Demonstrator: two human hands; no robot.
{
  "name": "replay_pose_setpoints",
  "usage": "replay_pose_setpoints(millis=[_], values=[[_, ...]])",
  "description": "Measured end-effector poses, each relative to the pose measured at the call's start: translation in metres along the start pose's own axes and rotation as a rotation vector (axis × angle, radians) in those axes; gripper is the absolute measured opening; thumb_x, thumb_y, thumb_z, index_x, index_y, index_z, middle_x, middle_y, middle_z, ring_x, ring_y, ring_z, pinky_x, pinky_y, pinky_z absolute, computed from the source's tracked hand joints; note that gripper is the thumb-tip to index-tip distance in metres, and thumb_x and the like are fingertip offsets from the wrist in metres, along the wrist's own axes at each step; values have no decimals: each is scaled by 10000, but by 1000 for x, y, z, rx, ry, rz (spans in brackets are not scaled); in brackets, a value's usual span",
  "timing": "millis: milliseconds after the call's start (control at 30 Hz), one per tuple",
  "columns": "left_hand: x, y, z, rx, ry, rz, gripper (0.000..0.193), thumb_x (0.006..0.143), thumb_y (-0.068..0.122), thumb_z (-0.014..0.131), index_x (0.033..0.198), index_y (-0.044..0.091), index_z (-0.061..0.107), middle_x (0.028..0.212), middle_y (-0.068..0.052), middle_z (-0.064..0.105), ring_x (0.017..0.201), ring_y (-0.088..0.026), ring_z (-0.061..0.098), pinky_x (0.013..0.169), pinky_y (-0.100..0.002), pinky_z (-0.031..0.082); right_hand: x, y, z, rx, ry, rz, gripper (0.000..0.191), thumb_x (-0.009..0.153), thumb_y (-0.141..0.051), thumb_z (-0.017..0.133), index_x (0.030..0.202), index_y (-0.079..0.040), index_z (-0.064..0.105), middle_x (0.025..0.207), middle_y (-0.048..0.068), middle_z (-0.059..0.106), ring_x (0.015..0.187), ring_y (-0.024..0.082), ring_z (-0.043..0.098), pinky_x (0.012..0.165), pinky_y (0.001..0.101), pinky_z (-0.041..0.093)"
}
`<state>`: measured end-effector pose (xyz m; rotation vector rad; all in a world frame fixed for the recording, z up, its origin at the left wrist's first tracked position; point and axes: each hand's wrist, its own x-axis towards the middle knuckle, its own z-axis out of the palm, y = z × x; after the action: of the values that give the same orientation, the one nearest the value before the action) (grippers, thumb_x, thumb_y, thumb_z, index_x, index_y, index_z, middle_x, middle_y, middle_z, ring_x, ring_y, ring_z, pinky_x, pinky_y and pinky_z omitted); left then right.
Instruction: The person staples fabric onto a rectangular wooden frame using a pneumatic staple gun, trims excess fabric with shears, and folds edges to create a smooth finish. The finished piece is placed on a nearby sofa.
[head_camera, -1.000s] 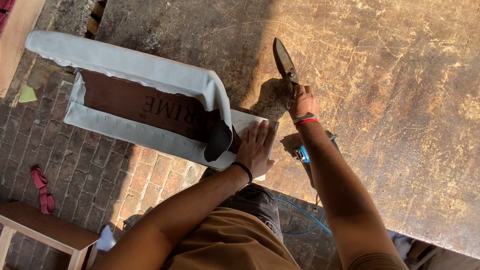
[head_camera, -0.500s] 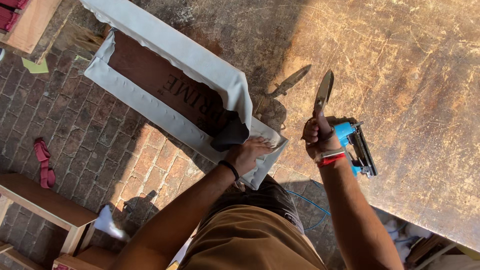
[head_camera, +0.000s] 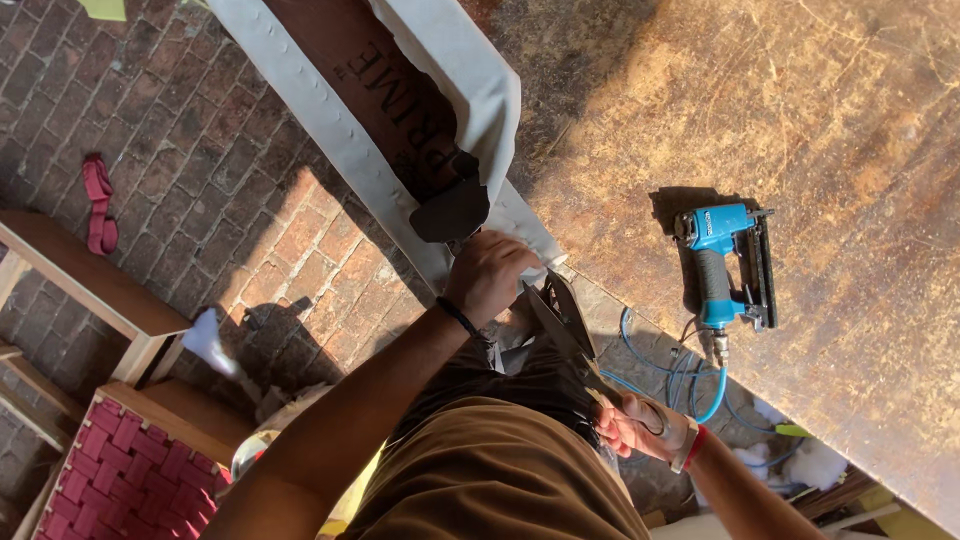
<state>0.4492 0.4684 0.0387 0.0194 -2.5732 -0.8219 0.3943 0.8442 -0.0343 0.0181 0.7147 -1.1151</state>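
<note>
— Gripping what? 
— Right hand (head_camera: 632, 424) is closed on scissors (head_camera: 566, 322), blades pointing up toward the fabric (head_camera: 470, 100). 
— Left hand (head_camera: 488, 276)? 
— It pinches the fabric edge, just beside the blades, nearer.

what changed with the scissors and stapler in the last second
The right hand drew the scissors back from the table to the white fabric edge near the left hand. The blue stapler now lies clear on the table. The left hand stays gripping the fabric.
</note>
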Motion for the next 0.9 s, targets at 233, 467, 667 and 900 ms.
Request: replay_pose_setpoints(millis=[233,467,667,900], values=[[-18,7,10,148,47,-149,220,792,-89,691,859,114,745,907,-33,763,926,-191,704,1016,-445,506,73,-75,-17,382,54,59,524,725,-634,708,968,-173,653,808,1,616,687,114,596,569,249,474],[-35,10,13,250,108,-299,229,800,-124,675,827,98,726,895,-29,748,960,-205,704,897,-365,551,83,-69,-24,189,-237,-59,444,926,-507,772,832,-137,545,651,-33,501,501,74,507,391,195,379],[-31,16,21,260,140,-367,303,754,-179,642,851,91,740,925,-31,759,965,-202,709,870,-359,569,71,-100,-31,125,-242,-8,490,944,-567,719,844,-122,540,669,-20,497,512,83,492,423,214,390],[-27,27,20,261,188,-302,259,746,-144,686,859,84,736,944,-49,753,997,-229,706,885,-379,571,113,-117,8,235,-404,-119,618,837,-697,698,924,-94,595,747,-21,546,660,95,565,550,224,463]])
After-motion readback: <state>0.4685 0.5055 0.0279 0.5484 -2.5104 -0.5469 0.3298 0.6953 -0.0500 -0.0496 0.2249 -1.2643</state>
